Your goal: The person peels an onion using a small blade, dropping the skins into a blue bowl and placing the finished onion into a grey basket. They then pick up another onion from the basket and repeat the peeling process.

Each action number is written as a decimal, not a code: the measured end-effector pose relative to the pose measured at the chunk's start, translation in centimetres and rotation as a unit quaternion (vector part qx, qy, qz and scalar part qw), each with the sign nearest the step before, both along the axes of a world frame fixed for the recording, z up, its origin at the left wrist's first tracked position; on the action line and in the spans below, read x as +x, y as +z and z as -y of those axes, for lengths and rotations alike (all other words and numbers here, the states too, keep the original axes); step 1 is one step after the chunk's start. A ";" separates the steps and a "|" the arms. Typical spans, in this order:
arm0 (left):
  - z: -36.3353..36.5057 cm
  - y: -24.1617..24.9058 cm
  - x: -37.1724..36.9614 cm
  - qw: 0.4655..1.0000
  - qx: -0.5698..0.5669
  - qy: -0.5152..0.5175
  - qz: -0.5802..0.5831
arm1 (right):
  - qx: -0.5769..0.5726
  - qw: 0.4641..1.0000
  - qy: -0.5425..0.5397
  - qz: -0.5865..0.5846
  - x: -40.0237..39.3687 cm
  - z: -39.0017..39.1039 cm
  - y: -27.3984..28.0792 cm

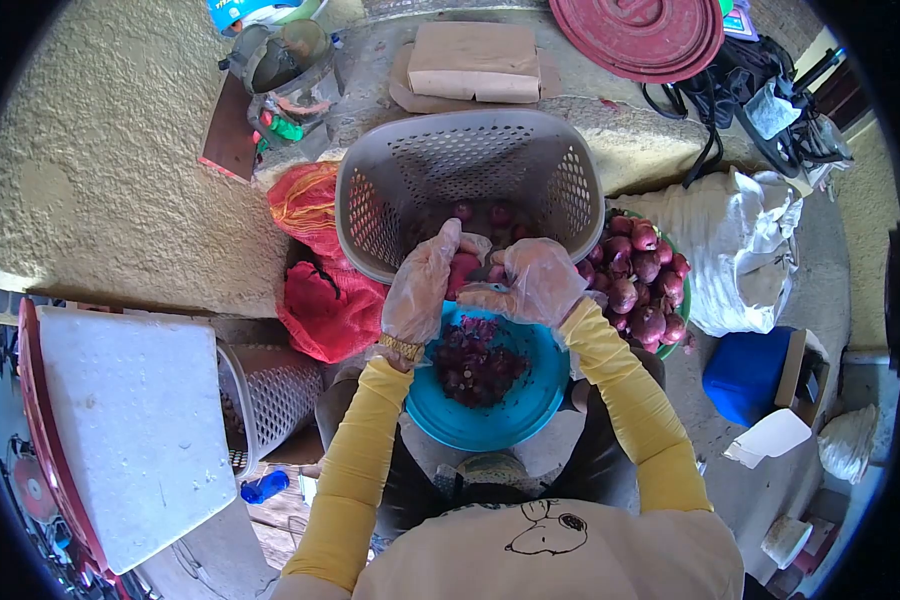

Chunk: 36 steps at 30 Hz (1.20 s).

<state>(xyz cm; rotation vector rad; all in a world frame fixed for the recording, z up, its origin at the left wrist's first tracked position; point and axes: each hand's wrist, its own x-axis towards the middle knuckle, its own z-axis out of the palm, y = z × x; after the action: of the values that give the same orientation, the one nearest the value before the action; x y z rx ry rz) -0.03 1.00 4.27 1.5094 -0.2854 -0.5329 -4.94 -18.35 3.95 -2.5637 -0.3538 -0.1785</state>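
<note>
We grip one red onion (464, 270) in both gloved hands, left hand (419, 285) and right hand (536, 280) closed around it, over the peel-filled teal bowl (530, 400), a few peeled in the grey basket (470, 160), a heap (642, 275) unpeeled.

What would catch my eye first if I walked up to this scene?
Two gloved hands, left hand and right hand, meet over a teal bowl of purple peelings, holding a red onion. Behind stands a grey basket; a heap of red onions lies right of it.
</note>
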 end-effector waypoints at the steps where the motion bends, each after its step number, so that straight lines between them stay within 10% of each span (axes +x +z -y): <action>1: 0.1 -0.1 -0.1 1.000 0.000 0.000 0.000 | -0.001 1.000 0.005 -0.007 0.0 0.1 -0.2; 36: -0.2 -0.4 0.2 0.999 -0.024 0.000 -0.032 | -0.068 0.995 -0.045 0.052 -0.5 -0.5 1.6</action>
<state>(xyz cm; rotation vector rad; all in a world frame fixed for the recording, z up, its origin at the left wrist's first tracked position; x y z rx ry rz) 0.20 1.17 3.84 1.4434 -0.2461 -0.5697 -5.47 -17.82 5.57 -2.7137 -0.2981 -0.3336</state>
